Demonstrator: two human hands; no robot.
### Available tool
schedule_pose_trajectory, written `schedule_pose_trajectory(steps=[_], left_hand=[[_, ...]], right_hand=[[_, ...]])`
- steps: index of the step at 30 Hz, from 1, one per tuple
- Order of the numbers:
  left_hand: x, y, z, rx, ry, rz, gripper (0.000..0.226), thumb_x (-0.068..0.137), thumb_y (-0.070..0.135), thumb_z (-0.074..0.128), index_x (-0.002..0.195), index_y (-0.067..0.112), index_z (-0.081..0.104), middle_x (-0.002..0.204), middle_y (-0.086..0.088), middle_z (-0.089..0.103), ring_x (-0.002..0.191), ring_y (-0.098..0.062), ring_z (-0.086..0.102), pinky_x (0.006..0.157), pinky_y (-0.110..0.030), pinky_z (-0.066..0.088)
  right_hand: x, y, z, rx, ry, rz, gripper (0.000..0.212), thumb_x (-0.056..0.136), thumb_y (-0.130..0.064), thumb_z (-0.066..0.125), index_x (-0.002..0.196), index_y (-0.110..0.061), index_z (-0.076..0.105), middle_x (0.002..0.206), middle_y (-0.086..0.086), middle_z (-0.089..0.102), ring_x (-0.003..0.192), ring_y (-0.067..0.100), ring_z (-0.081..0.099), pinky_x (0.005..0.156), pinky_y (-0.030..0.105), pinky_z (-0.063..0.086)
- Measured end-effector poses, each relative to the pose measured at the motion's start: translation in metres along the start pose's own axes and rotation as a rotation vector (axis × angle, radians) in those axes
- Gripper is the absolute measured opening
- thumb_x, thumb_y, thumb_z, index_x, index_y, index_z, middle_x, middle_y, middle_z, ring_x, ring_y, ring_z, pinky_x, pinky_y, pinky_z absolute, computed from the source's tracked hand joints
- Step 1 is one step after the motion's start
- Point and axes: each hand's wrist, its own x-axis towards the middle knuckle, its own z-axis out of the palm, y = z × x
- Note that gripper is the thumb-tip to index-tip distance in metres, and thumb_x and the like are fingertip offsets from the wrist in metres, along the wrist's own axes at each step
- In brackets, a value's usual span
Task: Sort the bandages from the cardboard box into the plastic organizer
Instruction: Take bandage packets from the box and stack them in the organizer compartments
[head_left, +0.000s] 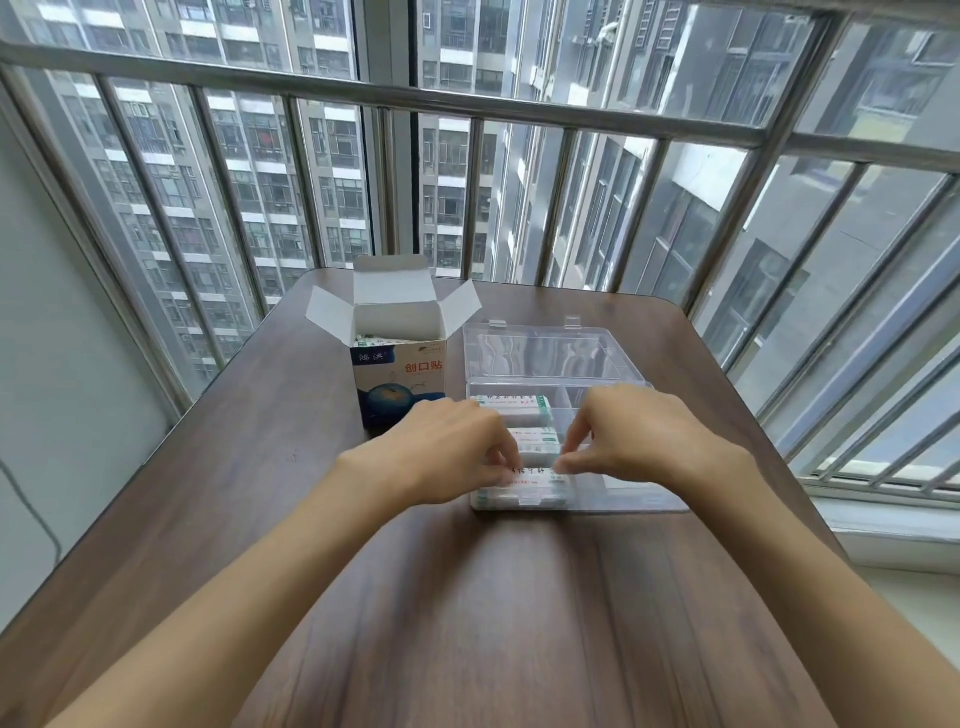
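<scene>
While both forearms reach in over the dark brown wooden table (467, 597), the left hand (447, 447) and the right hand (644, 436) meet over the nearest left compartment of the clear plastic organizer (649, 501). Each hand's fingertips are curled and pinch 1 end of a white stack of bandages with green edging (530, 480); its long axis runs left to right, so the left fingers take its left end and the right fingers its right end, neither hand clearly nearer. My judgement is that the stack is being seated flat into that compartment. Just beyond, 2 more white bandage stacks (535, 434) lie in the next compartments of the same column, also crosswise. The organizer's lid (540, 353) lies open behind. Left of it stands the blue and white cardboard box (400, 379), flaps up, with more bandages showing inside.
</scene>
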Motion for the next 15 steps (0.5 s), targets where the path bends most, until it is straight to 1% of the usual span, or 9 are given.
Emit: schedule_pose_trajectory(steps=[2, 5, 7, 10, 12, 14, 15], left_hand=[[-0.001, 0.000, -0.001, -0.009, -0.001, -0.003, 0.022, 0.091, 0.042, 0.056, 0.110, 0.040, 0.067, 0.108, 0.016, 0.068, 0.101, -0.010, 0.058, 0.072, -0.024, 0.039], [-0.002, 0.000, -0.001, -0.013, 0.007, -0.019, 0.022, 0.089, 0.041, 0.057, 0.108, 0.040, 0.068, 0.107, 0.016, 0.068, 0.100, -0.010, 0.058, 0.070, -0.024, 0.037], [-0.004, -0.001, -0.002, 0.002, 0.024, -0.037, 0.021, 0.088, 0.040, 0.059, 0.105, 0.038, 0.070, 0.104, 0.015, 0.069, 0.098, -0.011, 0.059, 0.069, -0.024, 0.036], [-0.005, -0.005, -0.002, 0.017, 0.026, -0.052, 0.020, 0.086, 0.039, 0.060, 0.102, 0.036, 0.072, 0.101, 0.014, 0.069, 0.095, -0.013, 0.058, 0.068, -0.025, 0.037], [-0.005, -0.004, -0.002, 0.015, 0.017, -0.052, 0.019, 0.086, 0.039, 0.060, 0.101, 0.036, 0.072, 0.100, 0.015, 0.069, 0.094, -0.013, 0.059, 0.068, -0.025, 0.038], [-0.007, -0.002, -0.005, 0.017, 0.020, -0.053, 0.019, 0.086, 0.038, 0.060, 0.101, 0.037, 0.072, 0.092, 0.018, 0.069, 0.087, -0.008, 0.061, 0.069, -0.025, 0.042], [-0.011, -0.001, -0.008, 0.004, 0.032, -0.060, 0.019, 0.087, 0.039, 0.059, 0.100, 0.037, 0.072, 0.081, 0.022, 0.066, 0.076, -0.002, 0.060, 0.069, -0.025, 0.043]], right_hand=[[0.001, -0.003, 0.000, 0.029, -0.012, -0.048, 0.018, 0.079, -0.048, 0.068, 0.092, -0.036, 0.074, 0.085, -0.008, 0.064, 0.088, 0.014, 0.059, 0.062, 0.026, 0.037], [0.004, -0.008, 0.004, 0.039, -0.049, -0.068, 0.015, 0.080, -0.043, 0.069, 0.092, -0.037, 0.074, 0.089, -0.006, 0.061, 0.095, 0.016, 0.060, 0.066, 0.026, 0.036], [0.004, -0.008, 0.003, 0.052, -0.045, -0.052, 0.015, 0.079, -0.041, 0.071, 0.092, -0.034, 0.075, 0.085, -0.007, 0.060, 0.092, 0.016, 0.060, 0.064, 0.026, 0.037], [0.003, -0.005, 0.002, 0.035, -0.039, -0.011, 0.021, 0.078, -0.042, 0.072, 0.092, -0.027, 0.075, 0.082, -0.006, 0.063, 0.082, 0.015, 0.058, 0.058, 0.026, 0.036], [0.003, -0.006, 0.006, 0.024, -0.060, 0.006, 0.025, 0.079, -0.041, 0.071, 0.094, -0.020, 0.073, 0.087, -0.003, 0.068, 0.083, 0.019, 0.060, 0.062, 0.026, 0.039], [0.002, -0.007, 0.010, 0.037, -0.080, 0.019, 0.026, 0.080, -0.039, 0.069, 0.094, -0.018, 0.073, 0.093, -0.001, 0.071, 0.085, 0.020, 0.062, 0.064, 0.026, 0.041], [0.000, -0.006, 0.007, 0.049, -0.082, 0.028, 0.025, 0.081, -0.040, 0.069, 0.093, -0.019, 0.074, 0.092, -0.001, 0.071, 0.085, 0.019, 0.063, 0.064, 0.026, 0.042]])
